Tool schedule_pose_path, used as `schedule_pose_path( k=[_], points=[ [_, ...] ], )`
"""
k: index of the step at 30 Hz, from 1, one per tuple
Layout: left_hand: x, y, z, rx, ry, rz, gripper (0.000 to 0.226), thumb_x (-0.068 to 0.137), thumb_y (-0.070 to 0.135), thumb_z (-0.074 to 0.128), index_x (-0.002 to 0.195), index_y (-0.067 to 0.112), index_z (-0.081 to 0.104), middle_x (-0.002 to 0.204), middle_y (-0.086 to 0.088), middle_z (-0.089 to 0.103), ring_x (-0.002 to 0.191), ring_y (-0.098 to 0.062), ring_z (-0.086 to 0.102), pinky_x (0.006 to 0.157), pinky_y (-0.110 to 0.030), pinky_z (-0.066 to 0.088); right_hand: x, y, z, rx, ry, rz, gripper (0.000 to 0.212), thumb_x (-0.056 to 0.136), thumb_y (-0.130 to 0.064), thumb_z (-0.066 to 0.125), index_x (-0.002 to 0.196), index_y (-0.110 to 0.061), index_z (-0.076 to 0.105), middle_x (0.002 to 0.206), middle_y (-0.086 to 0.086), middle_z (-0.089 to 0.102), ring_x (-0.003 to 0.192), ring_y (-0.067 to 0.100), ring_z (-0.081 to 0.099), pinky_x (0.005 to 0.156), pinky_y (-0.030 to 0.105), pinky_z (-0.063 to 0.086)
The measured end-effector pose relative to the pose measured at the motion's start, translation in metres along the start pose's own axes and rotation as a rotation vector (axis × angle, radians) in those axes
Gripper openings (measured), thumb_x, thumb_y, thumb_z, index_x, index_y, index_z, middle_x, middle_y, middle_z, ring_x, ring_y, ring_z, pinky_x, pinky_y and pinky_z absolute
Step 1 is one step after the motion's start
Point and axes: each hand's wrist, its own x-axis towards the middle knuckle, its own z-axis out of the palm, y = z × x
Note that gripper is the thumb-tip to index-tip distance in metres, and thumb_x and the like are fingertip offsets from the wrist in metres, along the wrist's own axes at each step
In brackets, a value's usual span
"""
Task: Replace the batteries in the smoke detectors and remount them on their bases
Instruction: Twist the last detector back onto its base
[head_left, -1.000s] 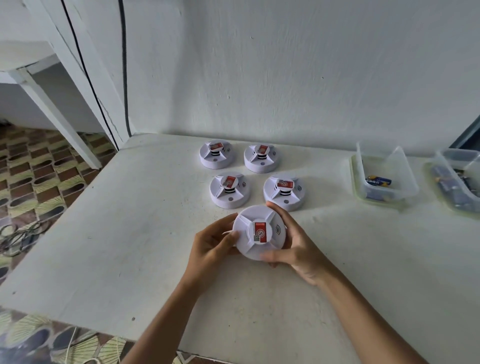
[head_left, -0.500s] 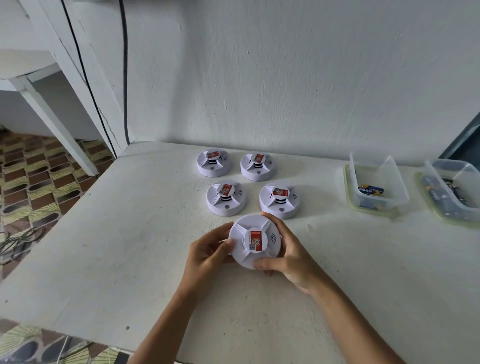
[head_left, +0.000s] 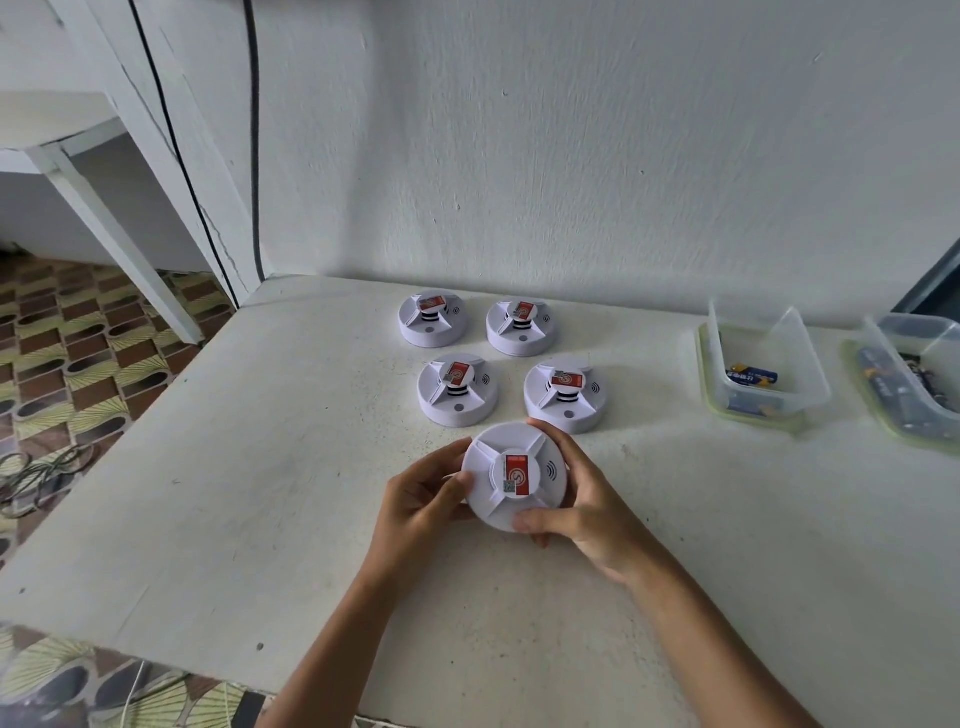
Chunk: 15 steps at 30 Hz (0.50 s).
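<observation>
A round white smoke detector (head_left: 511, 475) with a red label on top is held face up just above the white table (head_left: 260, 493). My left hand (head_left: 421, 506) grips its left rim with thumb and fingers. My right hand (head_left: 582, 506) wraps its right side, thumb on the near rim. Beyond it several more white detectors stand on the table in two rows: back left (head_left: 432, 318), back right (head_left: 522, 327), front left (head_left: 457, 389), front right (head_left: 566, 395).
Two clear plastic containers stand at the right: one (head_left: 761, 364) with a blue battery (head_left: 751, 375) inside, another (head_left: 914, 379) at the frame edge with dark items. A white wall runs behind. The table's left edge drops to a patterned tile floor (head_left: 67, 364).
The detector has turned slightly in my hands, its label now more upright. The camera view tilted up a little; the other detectors have not moved.
</observation>
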Motion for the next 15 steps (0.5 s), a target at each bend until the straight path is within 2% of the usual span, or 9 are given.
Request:
schedule_pose_path(
  k=[6,15],
  points=[
    [0.0011,-0.0018,-0.0008,0.005,0.004,-0.017,0.036,0.092,0.014,0.055,0.127,0.004,0.061,0.115,-0.013,0.071,0.106,-0.034,0.068,0.082,-0.049,0.058,0.0005,0.0001,-0.0011,0.0,-0.008,-0.002,0.09,0.064,0.001,0.079,0.138,-0.033,0.042,0.114,0.003,0.064,0.088,0.017,0.065,0.051,0.03,0.049],
    [0.0006,-0.002,-0.0013,0.004,0.001,-0.029,0.037,0.093,0.013,0.056,0.128,0.002,0.06,0.115,-0.017,0.07,0.108,-0.037,0.066,0.084,-0.051,0.058,0.0013,0.0005,-0.0024,-0.038,-0.01,-0.02,0.09,0.065,0.001,0.076,0.139,-0.034,0.04,0.113,0.003,0.063,0.085,0.015,0.064,0.05,0.03,0.048]
  ],
)
